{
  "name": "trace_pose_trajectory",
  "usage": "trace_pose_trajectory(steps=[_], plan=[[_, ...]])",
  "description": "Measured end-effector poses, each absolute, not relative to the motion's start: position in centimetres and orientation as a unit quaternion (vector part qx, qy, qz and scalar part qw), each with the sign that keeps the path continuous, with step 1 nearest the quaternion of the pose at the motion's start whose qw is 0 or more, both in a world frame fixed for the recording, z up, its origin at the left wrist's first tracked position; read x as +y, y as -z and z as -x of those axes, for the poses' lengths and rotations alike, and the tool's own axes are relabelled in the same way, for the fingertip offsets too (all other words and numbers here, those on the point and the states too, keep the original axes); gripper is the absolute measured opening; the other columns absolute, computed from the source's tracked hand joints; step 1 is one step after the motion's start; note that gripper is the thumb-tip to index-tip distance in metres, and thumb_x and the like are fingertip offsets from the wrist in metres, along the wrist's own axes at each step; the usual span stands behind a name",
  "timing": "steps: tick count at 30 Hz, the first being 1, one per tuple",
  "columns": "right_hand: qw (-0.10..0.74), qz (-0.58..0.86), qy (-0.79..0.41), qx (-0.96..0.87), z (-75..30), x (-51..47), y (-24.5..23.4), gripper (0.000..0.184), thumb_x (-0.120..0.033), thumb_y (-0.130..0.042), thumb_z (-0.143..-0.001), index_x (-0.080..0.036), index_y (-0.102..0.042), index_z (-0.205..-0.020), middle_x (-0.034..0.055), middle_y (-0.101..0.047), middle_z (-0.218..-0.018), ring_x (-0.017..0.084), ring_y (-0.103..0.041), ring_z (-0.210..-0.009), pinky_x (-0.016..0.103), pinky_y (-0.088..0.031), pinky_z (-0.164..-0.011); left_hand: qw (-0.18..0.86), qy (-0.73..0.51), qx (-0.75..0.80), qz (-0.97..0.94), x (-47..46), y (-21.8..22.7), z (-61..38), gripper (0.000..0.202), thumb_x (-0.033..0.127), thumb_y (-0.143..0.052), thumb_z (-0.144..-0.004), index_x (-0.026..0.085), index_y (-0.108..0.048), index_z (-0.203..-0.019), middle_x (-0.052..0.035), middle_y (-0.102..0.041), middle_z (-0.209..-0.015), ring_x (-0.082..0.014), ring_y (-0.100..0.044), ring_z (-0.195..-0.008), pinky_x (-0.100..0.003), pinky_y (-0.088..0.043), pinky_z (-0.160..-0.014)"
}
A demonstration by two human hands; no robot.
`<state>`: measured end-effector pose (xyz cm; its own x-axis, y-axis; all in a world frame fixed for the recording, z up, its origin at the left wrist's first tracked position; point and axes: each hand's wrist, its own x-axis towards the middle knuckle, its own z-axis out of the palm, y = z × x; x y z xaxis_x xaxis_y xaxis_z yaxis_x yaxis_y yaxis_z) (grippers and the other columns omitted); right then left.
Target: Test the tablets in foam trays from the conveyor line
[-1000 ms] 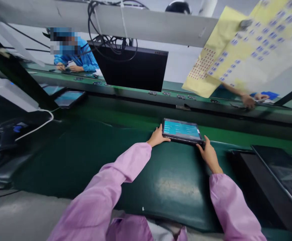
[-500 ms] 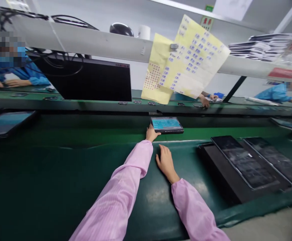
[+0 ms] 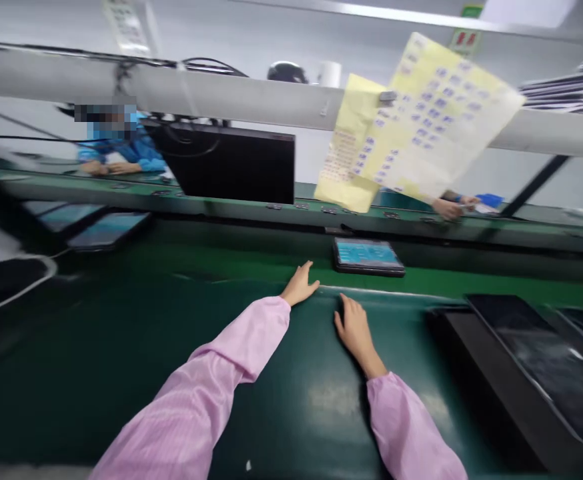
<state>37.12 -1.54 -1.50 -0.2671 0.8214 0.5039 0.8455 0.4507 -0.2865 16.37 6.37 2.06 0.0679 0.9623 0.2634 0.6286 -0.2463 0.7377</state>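
A tablet [image 3: 369, 256] with a lit blue screen lies flat on the bright green strip at the far side of the bench. Short of it and to its left, my left hand [image 3: 300, 285] is open and empty, thumb and fingers apart. My right hand [image 3: 356, 328] rests over the dark green mat [image 3: 291, 400], nearer to me, its fingers stretched out and nothing in it. Neither hand touches the tablet. Both my arms wear pink sleeves.
On the right, a dark tablet-like panel [image 3: 536, 360] lies on a black box [image 3: 476, 373]. More lit tablets [image 3: 106, 230] lie at the far left. A black monitor [image 3: 241, 163] and yellow paper sheets [image 3: 436, 120] hang ahead. A co-worker in blue [image 3: 121, 147] sits across.
My left hand has let go of the tablet and drawn back to the left and toward me. The tablet stays on the green strip. The view has turned left.
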Motion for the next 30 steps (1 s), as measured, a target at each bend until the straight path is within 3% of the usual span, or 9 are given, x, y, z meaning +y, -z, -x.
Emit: trace_pose_trajectory(steps=[3, 7, 15, 20, 25, 30], plan=[[0.317, 0.499, 0.021, -0.806, -37.5, -1.6, 1.8, 0.048, -0.031, -0.034, -0.095, -0.008, -0.046, -0.135, 0.0225, -0.06, -0.123, 0.032, -0.058, -0.113, 0.051, -0.047, -0.098, 0.188, -0.403, 0.592, -0.672, 2.3, -1.3, -11.4, 0.055, 0.022, -0.062, -0.083, 0.016, -0.046, -0.135, -0.0167, -0.037, -0.156, -0.0288, -0.034, -0.146, -0.047, -0.023, -0.124], [0.328, 0.465, 0.028, -0.822, -38.1, -1.1, 2.6, 0.052, -0.039, -0.03, -0.096, -0.004, -0.05, -0.129, 0.0264, -0.062, -0.116, 0.037, -0.06, -0.107, 0.055, -0.049, -0.092, 0.154, -0.442, 0.622, -0.628, -0.8, -0.7, -7.9, 0.042, 0.017, -0.057, -0.084, 0.016, -0.051, -0.126, -0.0174, -0.043, -0.148, -0.0275, -0.042, -0.14, -0.047, -0.032, -0.12], [0.293, 0.478, 0.062, -0.826, -39.3, -0.1, 4.5, 0.062, -0.053, -0.026, -0.096, -0.006, -0.05, -0.129, 0.023, -0.063, -0.114, 0.037, -0.063, -0.104, 0.052, -0.051, -0.091, 0.173, -0.503, 0.599, -0.598, -1.4, -0.6, -8.2, 0.043, 0.014, -0.066, -0.076, 0.015, -0.057, -0.118, -0.019, -0.047, -0.143, -0.0335, -0.049, -0.133, -0.051, -0.039, -0.115], [0.269, 0.495, 0.033, -0.825, -39.7, 0.0, 4.6, 0.065, -0.057, -0.026, -0.095, -0.008, -0.048, -0.13, 0.0222, -0.062, -0.119, 0.038, -0.063, -0.108, 0.053, -0.051, -0.093, 0.193, -0.586, 0.577, -0.535, -0.6, 0.1, -7.5, 0.044, 0.008, -0.066, -0.074, 0.019, -0.057, -0.115, -0.015, -0.048, -0.14, -0.029, -0.051, -0.132, -0.049, -0.04, -0.114], [0.258, 0.501, 0.02, -0.826, -40.3, 0.3, 5.1, 0.066, -0.059, -0.026, -0.094, -0.007, -0.05, -0.127, 0.0231, -0.062, -0.119, 0.04, -0.062, -0.109, 0.054, -0.051, -0.093, 0.22, -0.673, 0.577, -0.406, 1.6, 0.7, -5.0, 0.039, 0.004, -0.059, -0.077, 0.018, -0.055, -0.113, -0.0138, -0.052, -0.126, -0.0252, -0.062, -0.116, -0.041, -0.056, -0.093], [0.257, 0.501, 0.011, -0.826, -40.6, 0.5, 5.5, 0.064, -0.059, -0.027, -0.093, -0.009, -0.05, -0.126, 0.0222, -0.061, -0.122, 0.039, -0.062, -0.112, 0.054, -0.05, -0.095, 0.238, -0.708, 0.561, -0.357, 1.8, 0.6, -4.3, 0.037, 0.0, -0.06, -0.074, 0.017, -0.057, -0.108, -0.0124, -0.054, -0.12, -0.0237, -0.064, -0.111, -0.035, -0.058, -0.084]])
